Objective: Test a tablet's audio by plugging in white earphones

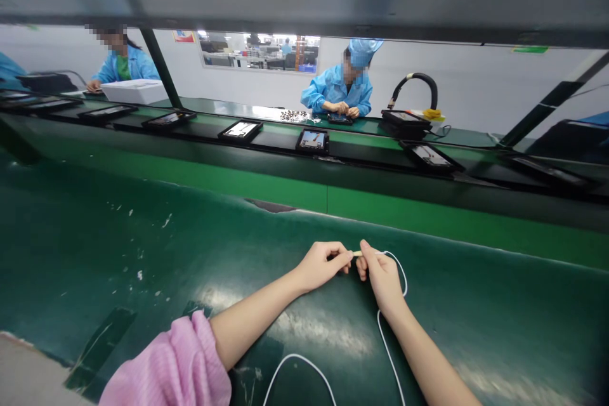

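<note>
My left hand (pixel 322 264) and my right hand (pixel 380 276) meet over the dark green work mat (pixel 118 254), fingertips pinched together. Between them runs a thin white cable (pixel 391 355) with a small pale piece at its end (pixel 358 254), held by both hands. The cable loops past my right hand, trails down along my right forearm and curves back near the bottom edge. A pink sleeve (pixel 176 365) covers my left upper arm.
A conveyor (pixel 285 146) beyond the mat carries several black-framed tablets (pixel 313 139). Two people in blue coats work on the far side, one (pixel 340 92) opposite me, another (pixel 124 63) at the left next to a white box (pixel 134 90). A black frame bar (pixel 304 9) crosses overhead.
</note>
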Available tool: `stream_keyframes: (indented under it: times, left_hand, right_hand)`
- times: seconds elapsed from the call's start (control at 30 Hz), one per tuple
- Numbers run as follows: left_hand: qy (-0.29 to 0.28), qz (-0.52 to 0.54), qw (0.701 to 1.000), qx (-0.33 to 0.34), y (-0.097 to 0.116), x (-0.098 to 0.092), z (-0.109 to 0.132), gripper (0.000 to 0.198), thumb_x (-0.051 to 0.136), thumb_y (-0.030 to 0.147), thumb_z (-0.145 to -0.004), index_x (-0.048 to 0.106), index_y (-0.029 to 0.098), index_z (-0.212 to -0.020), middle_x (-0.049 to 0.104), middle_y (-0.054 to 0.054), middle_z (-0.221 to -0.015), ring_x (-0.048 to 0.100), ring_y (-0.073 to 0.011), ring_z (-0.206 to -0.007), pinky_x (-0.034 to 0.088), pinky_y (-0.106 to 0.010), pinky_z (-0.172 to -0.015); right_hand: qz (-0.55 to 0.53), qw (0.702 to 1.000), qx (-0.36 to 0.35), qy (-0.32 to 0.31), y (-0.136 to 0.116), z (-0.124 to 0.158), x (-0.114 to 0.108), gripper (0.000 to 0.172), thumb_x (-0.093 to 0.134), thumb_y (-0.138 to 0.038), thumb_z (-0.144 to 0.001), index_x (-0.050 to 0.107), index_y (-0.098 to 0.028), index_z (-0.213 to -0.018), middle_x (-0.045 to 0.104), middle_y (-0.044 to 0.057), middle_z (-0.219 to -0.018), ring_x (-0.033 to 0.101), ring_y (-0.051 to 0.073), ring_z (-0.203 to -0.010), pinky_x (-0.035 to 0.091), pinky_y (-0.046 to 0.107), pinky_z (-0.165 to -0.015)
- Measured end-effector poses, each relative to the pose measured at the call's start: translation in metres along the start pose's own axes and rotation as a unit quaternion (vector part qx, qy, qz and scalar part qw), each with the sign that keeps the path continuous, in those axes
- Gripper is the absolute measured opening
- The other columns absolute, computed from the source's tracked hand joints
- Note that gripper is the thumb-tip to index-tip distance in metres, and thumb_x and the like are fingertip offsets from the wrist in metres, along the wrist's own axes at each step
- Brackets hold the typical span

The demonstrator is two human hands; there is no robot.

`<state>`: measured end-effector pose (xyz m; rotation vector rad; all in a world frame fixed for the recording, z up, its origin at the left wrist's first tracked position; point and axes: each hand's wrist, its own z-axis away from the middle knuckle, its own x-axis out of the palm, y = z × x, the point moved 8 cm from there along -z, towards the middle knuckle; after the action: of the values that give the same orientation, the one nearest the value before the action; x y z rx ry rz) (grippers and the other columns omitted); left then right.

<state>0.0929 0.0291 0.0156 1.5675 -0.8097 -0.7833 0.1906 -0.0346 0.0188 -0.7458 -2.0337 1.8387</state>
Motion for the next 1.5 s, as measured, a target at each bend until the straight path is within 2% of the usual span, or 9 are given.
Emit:
stream_keyframes:
  times: [0.4,0.77,1.3,1.5]
  left_hand:
    - [0.001,-0.001,1.000,-0.002,-0.0019,-0.0010,0.0001,0.037,0.055,0.050,-0.083,0.055,0.016,-0.066,0.057,-0.001,-0.064,0.051,-0.0129,-0.062,0.041,-0.027,-0.066]
    - [0.002,-0.005,1.000,-0.001,0.0008,-0.0010,0.0008,0.032,0.054,0.042,-0.084,0.055,0.016,-0.066,0.057,0.000,-0.064,0.051,-0.0123,-0.062,0.041,-0.026,-0.066]
    - [0.005,-0.004,1.000,0.001,-0.0016,-0.0017,-0.0001,0.034,0.055,0.044,-0.084,0.056,0.016,-0.066,0.058,-0.001,-0.064,0.051,-0.0122,-0.061,0.041,-0.026,-0.066]
    - [0.005,-0.003,1.000,0.001,-0.0007,-0.0012,0.0004,0.033,0.054,0.043,-0.084,0.056,0.016,-0.066,0.058,-0.001,-0.064,0.051,-0.0123,-0.061,0.040,-0.026,-0.066]
  right_hand:
    - [0.009,1.000,-0.011,0.003,0.0000,-0.0001,-0.0007,0.072,0.056,-0.084,-0.074,0.041,-0.021,-0.040,0.040,0.001,-0.042,0.038,0.012,-0.039,0.038,0.026,-0.043]
    - [0.001,1.000,-0.003,0.004,-0.0004,-0.0001,-0.0004,0.073,0.057,-0.084,-0.072,0.041,-0.021,-0.041,0.039,0.001,-0.042,0.038,0.012,-0.038,0.036,0.025,-0.042]
    - [0.002,1.000,0.008,0.012,0.0034,0.0002,-0.0017,0.072,0.059,-0.085,-0.070,0.043,-0.021,-0.040,0.041,0.001,-0.043,0.038,0.012,-0.039,0.035,0.026,-0.043]
    - [0.007,1.000,-0.006,0.006,-0.0027,0.0002,-0.0011,0.073,0.057,-0.086,-0.071,0.042,-0.021,-0.039,0.039,0.001,-0.041,0.037,0.013,-0.039,0.036,0.026,-0.042]
